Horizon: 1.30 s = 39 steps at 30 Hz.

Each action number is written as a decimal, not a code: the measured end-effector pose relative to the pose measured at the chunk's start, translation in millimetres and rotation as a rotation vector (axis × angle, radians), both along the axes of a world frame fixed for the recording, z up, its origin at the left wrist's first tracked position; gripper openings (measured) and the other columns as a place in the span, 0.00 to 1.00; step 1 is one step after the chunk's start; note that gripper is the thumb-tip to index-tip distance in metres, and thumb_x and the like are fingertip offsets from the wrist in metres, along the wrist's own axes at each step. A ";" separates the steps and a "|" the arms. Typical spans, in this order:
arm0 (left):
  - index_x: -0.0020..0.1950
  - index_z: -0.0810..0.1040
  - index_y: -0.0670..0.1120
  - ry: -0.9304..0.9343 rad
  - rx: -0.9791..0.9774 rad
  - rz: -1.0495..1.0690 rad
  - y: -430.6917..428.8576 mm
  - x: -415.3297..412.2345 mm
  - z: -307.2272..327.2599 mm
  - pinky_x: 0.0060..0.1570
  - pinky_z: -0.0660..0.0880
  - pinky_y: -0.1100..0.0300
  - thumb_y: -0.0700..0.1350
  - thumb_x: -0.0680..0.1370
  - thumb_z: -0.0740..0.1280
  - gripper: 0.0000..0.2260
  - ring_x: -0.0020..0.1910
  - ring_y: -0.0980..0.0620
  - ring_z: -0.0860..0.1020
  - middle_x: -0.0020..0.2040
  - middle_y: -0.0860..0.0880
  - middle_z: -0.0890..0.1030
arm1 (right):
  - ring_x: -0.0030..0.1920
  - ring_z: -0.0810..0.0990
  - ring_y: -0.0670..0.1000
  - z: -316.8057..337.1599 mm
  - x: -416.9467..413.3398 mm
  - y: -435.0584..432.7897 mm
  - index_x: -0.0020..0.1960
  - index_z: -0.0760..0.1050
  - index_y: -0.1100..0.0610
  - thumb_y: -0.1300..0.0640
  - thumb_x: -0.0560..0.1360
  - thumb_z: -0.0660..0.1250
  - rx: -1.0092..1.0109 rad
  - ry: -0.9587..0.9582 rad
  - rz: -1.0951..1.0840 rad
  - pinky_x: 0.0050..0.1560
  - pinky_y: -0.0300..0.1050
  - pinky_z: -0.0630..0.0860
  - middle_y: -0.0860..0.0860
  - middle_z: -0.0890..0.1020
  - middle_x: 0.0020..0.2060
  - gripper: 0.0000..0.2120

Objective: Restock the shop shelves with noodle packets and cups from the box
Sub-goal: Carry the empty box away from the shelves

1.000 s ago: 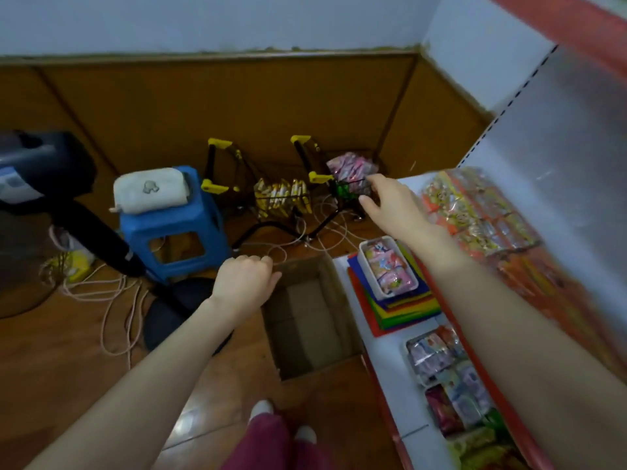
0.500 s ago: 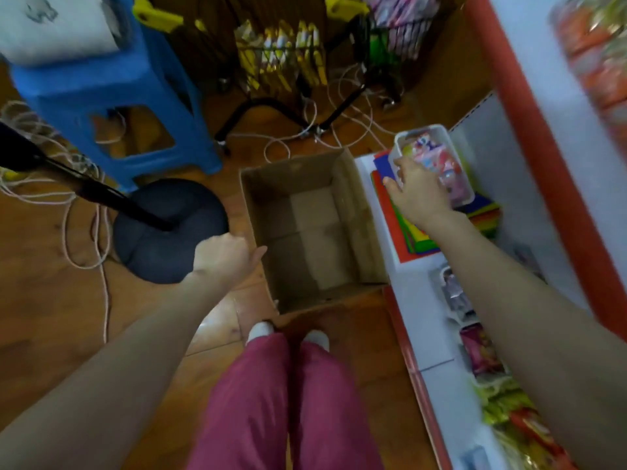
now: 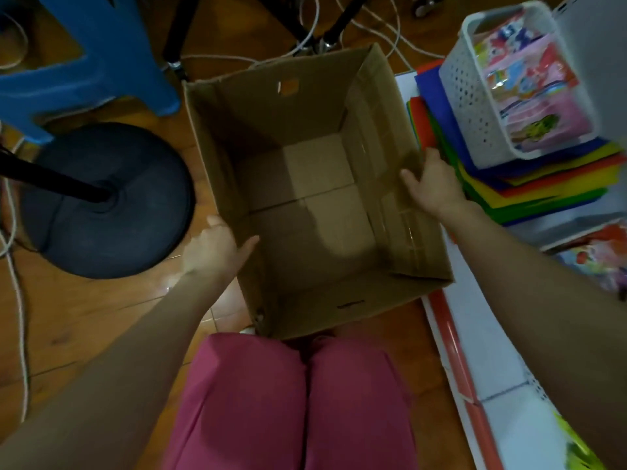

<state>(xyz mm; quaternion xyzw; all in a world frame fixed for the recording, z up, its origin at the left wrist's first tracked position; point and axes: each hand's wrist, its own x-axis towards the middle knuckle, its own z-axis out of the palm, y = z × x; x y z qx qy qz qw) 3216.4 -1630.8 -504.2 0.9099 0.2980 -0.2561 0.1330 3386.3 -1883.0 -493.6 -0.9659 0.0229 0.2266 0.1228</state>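
An open brown cardboard box (image 3: pixel 305 215) stands on the wooden floor in front of my knees, and nothing shows inside it. My left hand (image 3: pixel 217 249) grips the box's left wall, thumb inside, fingers outside. My right hand (image 3: pixel 432 183) holds the right wall the same way, thumb inside the box. A white shelf (image 3: pixel 502 378) with a red front edge runs along the right side. A few colourful packets (image 3: pixel 597 256) lie on it at the far right, blurred.
A white perforated basket (image 3: pixel 475 106) of pink packets sits on a stack of coloured sheets (image 3: pixel 529 191) on the shelf. To the left stand a black round stand base (image 3: pixel 101 201) and a blue plastic stool (image 3: pixel 84 52). White cables (image 3: pixel 13 252) trail over the floor.
My head has tilted down over the box. Both hands have moved onto the box: the right came off the shelf basket to the right wall, the left reached the left wall.
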 end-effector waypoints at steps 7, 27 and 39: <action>0.57 0.64 0.35 -0.121 -0.084 0.099 -4.3 -4.2 -6.3 0.40 0.68 0.50 0.46 0.79 0.61 0.16 0.51 0.33 0.77 0.51 0.34 0.78 | 0.61 0.75 0.60 -19.3 -8.8 1.7 0.70 0.61 0.58 0.56 0.81 0.55 -0.013 -0.154 -0.067 0.59 0.54 0.72 0.60 0.76 0.60 0.19; 0.54 0.68 0.35 -0.393 0.026 0.001 62.8 4.9 369.9 0.35 0.71 0.50 0.44 0.76 0.66 0.14 0.44 0.34 0.77 0.46 0.34 0.77 | 0.57 0.76 0.59 354.9 -17.8 34.9 0.66 0.68 0.59 0.55 0.80 0.56 0.178 -0.381 0.010 0.55 0.50 0.73 0.58 0.78 0.56 0.16; 0.54 0.68 0.36 -0.435 0.008 -0.095 85.4 -33.1 542.1 0.36 0.71 0.51 0.45 0.75 0.68 0.16 0.47 0.36 0.78 0.47 0.36 0.78 | 0.56 0.76 0.63 539.8 -85.5 43.7 0.61 0.72 0.63 0.56 0.80 0.56 0.118 -0.513 -0.060 0.51 0.49 0.72 0.61 0.79 0.54 0.15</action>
